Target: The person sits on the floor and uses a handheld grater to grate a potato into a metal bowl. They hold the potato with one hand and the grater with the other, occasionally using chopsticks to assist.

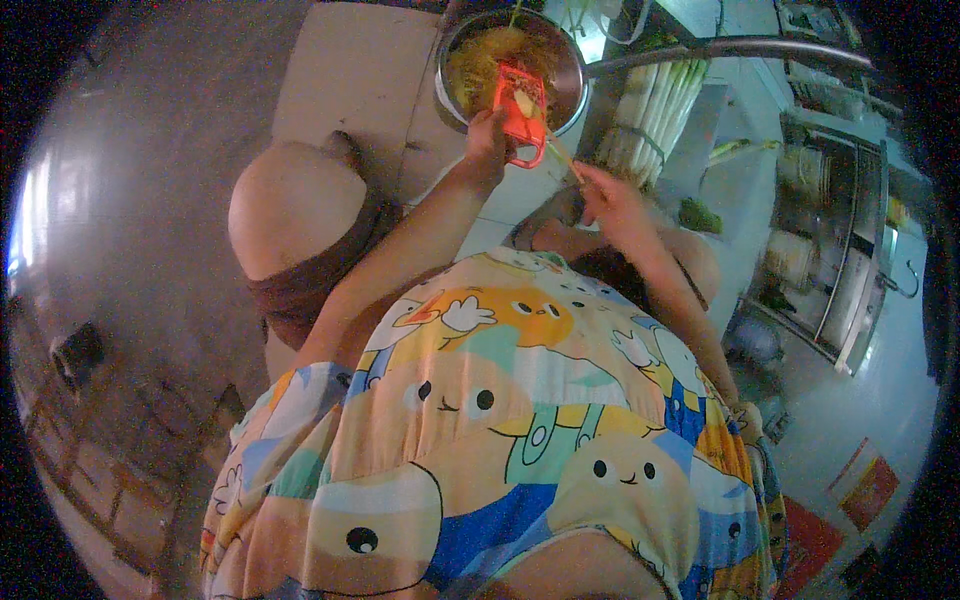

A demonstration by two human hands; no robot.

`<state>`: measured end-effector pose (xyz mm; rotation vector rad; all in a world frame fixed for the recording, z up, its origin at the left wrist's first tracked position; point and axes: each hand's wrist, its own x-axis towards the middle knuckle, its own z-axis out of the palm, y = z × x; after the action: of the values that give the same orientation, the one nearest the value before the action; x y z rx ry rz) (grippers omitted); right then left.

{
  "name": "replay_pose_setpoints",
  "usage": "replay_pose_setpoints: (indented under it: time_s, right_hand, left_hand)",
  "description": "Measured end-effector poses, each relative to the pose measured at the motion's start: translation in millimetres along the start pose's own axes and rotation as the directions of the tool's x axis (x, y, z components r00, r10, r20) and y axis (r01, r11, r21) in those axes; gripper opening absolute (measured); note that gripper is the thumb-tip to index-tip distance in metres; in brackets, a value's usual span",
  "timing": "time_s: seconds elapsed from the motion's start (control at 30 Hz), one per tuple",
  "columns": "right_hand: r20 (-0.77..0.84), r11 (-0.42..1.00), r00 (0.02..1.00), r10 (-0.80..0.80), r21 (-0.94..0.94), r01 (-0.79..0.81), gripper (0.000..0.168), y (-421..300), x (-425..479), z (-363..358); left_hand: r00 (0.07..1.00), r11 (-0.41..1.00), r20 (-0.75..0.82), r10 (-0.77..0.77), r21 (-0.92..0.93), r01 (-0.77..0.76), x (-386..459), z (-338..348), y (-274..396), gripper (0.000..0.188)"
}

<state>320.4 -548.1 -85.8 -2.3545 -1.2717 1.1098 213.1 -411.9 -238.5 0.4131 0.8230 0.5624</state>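
My left hand point(489, 136) grips the side of a red plastic grater point(517, 124), which is tilted over the near rim of a round metal basin point(444, 97). Inside the basin lie yellowish shreds point(480, 56); their kind is not clear. My right hand point(606, 196), to the right and nearer my body, is closed on a thin stick-like handle point(564, 153). The handle runs up to a pale yellowish piece point(525, 105) on the face of the grater. Whether the handle and the piece are joined cannot be told.
Pale floor tiles point(360, 67) lie left of the basin. On the right stands a bundle of long white-and-green stalks, likely leeks or scallions point(652, 112), under a curved metal bar point(735, 49). A metal rack point(825, 225) holding items is farther right, with some greens point(699, 215) near it.
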Motion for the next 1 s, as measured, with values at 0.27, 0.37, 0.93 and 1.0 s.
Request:
replay_pose_setpoints:
  time_s: [0.27,0.37,0.93,1.0]
  right_hand:
    - [-0.205,0.94,0.974,-0.101,-0.34,0.026,0.027,-9,87,32]
    - [-0.25,0.947,0.956,-0.152,-0.315,0.068,0.028,-2,93,13]
    - [-0.22,0.906,0.963,-0.154,-0.421,0.049,0.03,-8,94,13]
    - [-0.198,0.984,0.975,-0.099,-0.164,0.067,0.029,-4,86,2]
  left_hand:
    - [0.996,0.991,-0.062,-0.071,-0.119,0.063,-9,11,6,0.023]
    - [0.989,0.995,-0.112,-0.095,-0.054,0.089,-12,13,9,0.022]
    - [0.995,0.992,-0.061,-0.084,-0.097,0.078,-9,11,8,0.02]
    - [0.997,0.994,-0.041,-0.069,-0.089,0.065,-9,9,8,0.02]
